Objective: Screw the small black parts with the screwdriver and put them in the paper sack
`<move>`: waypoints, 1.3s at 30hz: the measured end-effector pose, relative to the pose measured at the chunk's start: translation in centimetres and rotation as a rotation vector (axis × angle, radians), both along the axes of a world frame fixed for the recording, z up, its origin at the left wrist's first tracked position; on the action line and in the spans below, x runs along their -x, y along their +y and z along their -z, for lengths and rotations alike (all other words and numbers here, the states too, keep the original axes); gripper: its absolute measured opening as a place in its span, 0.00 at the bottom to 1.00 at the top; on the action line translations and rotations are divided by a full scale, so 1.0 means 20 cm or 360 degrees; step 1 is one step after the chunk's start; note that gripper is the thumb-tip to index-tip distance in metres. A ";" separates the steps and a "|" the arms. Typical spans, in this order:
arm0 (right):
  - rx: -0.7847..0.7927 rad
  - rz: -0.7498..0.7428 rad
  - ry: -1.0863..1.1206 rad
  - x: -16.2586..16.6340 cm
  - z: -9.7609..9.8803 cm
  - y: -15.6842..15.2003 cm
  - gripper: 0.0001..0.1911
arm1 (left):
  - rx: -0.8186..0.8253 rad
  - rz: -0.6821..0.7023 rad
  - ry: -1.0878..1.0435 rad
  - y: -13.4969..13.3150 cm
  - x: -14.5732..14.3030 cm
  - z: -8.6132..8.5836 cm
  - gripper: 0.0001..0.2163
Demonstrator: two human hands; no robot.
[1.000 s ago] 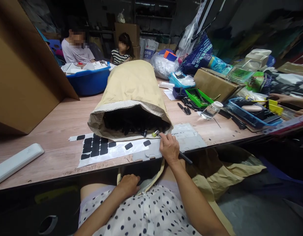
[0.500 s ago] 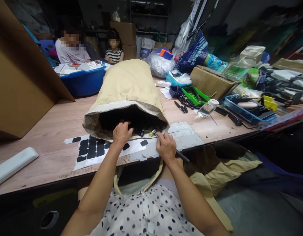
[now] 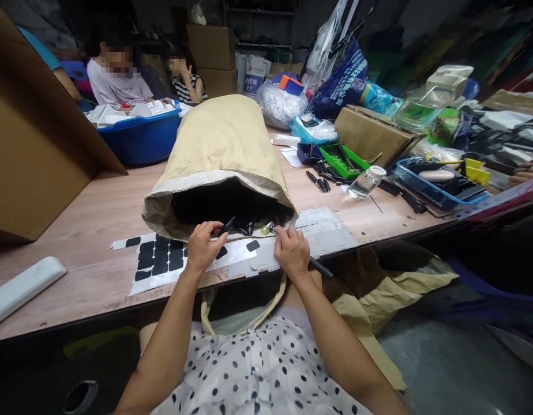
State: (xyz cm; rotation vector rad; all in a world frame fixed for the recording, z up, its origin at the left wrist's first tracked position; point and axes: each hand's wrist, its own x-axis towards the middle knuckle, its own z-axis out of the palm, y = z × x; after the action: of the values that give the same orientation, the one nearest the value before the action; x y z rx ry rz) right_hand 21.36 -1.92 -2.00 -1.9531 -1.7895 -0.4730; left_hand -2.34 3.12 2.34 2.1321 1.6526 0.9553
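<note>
A tan paper sack [image 3: 223, 155] lies on its side on the wooden table [image 3: 93, 219], its open mouth facing me and full of small black parts. My left hand [image 3: 203, 246] is closed on one black stick-shaped part [image 3: 227, 225] just outside the sack's mouth. My right hand [image 3: 292, 252] grips a small hammer [image 3: 269, 228] with a black handle, its metal head close to the sack's rim. A white sheet with black rubber pads [image 3: 160, 259] lies under my left hand.
A big cardboard sheet [image 3: 37, 144] leans at the left. A blue tub [image 3: 139, 135] and two seated people are at the back. A green tray [image 3: 344, 164], a clear bottle [image 3: 366, 183], a blue tray [image 3: 439, 190] and bags crowd the right. A white bar [image 3: 22, 291] lies left.
My left hand rose from my lap, reached into the sack's mouth and has drawn back holding a black part. My right hand stayed put with the hammer.
</note>
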 end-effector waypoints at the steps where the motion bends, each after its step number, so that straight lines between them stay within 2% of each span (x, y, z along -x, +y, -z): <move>1: -0.0004 -0.0002 -0.0002 0.00 0.00 0.00 0.16 | -0.0014 0.0101 -0.0036 -0.03 0.00 0.01 0.07; 4: 0.0005 0.0004 -0.0003 0.00 -0.01 0.00 0.16 | 0.0032 0.0373 -0.0047 -0.11 -0.02 0.05 0.06; 6: 0.0024 0.0011 0.0005 0.00 -0.01 -0.01 0.16 | 0.0066 0.0443 -0.0027 -0.14 -0.05 0.09 0.06; 10: 0.0070 -0.0001 0.0049 -0.01 -0.01 0.00 0.16 | 0.0054 0.0398 0.0005 -0.15 -0.10 0.15 0.07; 16: 0.0069 -0.0083 0.0319 -0.02 -0.07 -0.03 0.17 | 0.0170 0.0369 -0.0040 -0.14 -0.10 0.15 0.07; 20: -0.0037 -0.0317 0.0690 0.03 -0.12 -0.13 0.18 | 0.0310 0.0280 -0.0018 -0.13 -0.12 0.12 0.07; 24: 0.0039 -0.0557 0.0892 0.11 -0.16 -0.21 0.18 | 0.0363 0.0263 -0.0008 -0.14 -0.14 0.10 0.07; 39: 0.0052 -0.0674 0.0752 0.19 -0.17 -0.27 0.19 | 0.0344 0.0306 0.0022 -0.14 -0.14 0.11 0.07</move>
State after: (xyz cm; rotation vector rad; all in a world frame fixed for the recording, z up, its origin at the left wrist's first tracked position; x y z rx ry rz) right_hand 17.63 -7.26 1.36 -1.4771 -1.8171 0.1486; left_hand 0.55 0.23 0.23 2.1072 1.4512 0.6742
